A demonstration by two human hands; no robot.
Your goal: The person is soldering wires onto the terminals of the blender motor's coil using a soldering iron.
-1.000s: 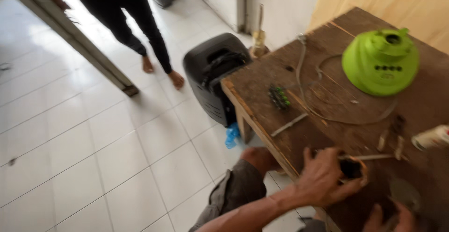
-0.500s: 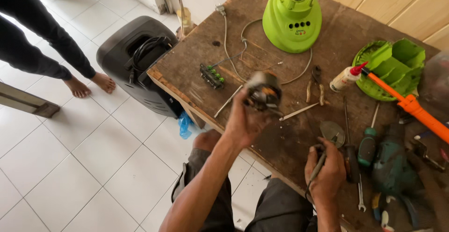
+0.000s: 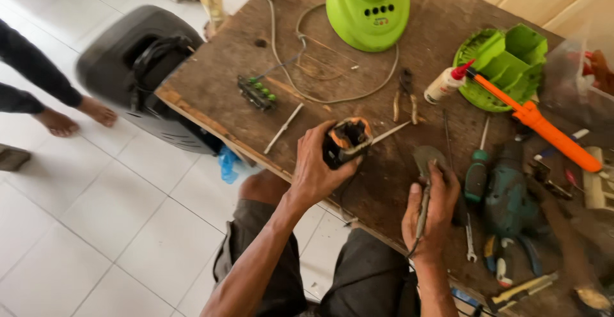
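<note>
Left hand point(image 3: 316, 170) is up over the near edge of the table point(image 3: 211, 93), fingers wrapped tight round a small motor core point(image 3: 345, 141), dark body with copper-coloured windings showing at the top. It's held clear of the wood, tilted a little toward the person.

Right hand point(image 3: 432, 211) sits at about four o'clock from the motor, closed round a slim tool point(image 3: 423, 208), the handle running down through the palm and the tip pointing up toward a flat grey disc point(image 3: 427, 158) lying just beyond the fingers. What kind of tool it is, I cannot tell from here.

At twelve o'clock from the motor, far across the table, stands the lime-green appliance housing point(image 3: 368, 7), with a pale cord point(image 3: 288, 55) looping out from it across the wood. Toward ten o'clock lies a small switch block with green buttons point(image 3: 258, 92). At two o'clock, a green plastic base point(image 3: 505, 64) with a white glue bottle with a red tip point(image 3: 446, 84) beside it, and a long orange tool point(image 3: 543, 128) slanting past. At three o'clock from the right hand, a green-handled screwdriver point(image 3: 476, 176) touches a dark teal power drill point(image 3: 508, 192).

Off the table at nine o'clock, a black wheeled speaker point(image 3: 137, 74) stands on the white tiled floor point(image 3: 96, 227), and another person's bare feet point(image 3: 77, 115) just beyond it.
</note>
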